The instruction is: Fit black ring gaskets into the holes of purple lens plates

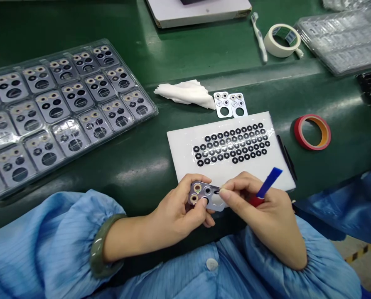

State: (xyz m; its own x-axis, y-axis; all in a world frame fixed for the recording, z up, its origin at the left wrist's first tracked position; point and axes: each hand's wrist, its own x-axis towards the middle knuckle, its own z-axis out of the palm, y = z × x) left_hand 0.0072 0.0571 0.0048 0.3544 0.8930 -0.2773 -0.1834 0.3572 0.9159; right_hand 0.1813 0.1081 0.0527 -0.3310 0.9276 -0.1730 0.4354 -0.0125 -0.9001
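Note:
My left hand (pixel 175 211) is closed round a small silver camera plate (pixel 204 195) with round holes, held near the table's front edge. My right hand (pixel 260 211) pinches a tool with a blue and red handle (pixel 268 185), its tip touching the plate. Just beyond my hands lies a white sheet (pixel 182 145) carrying several rows of small black rings (pixel 232 143). Two more silver camera plates (pixel 230 104) lie side by side behind the sheet.
A clear plastic tray (pixel 148 114) of several camera plates fills the left of the green table (pixel 179 54). A white cloth (pixel 185 92), a red tape roll (pixel 312 132), a beige tape roll (pixel 281 39), a toothbrush (pixel 259 35) and another clear tray (pixel 341 39) lie farther back.

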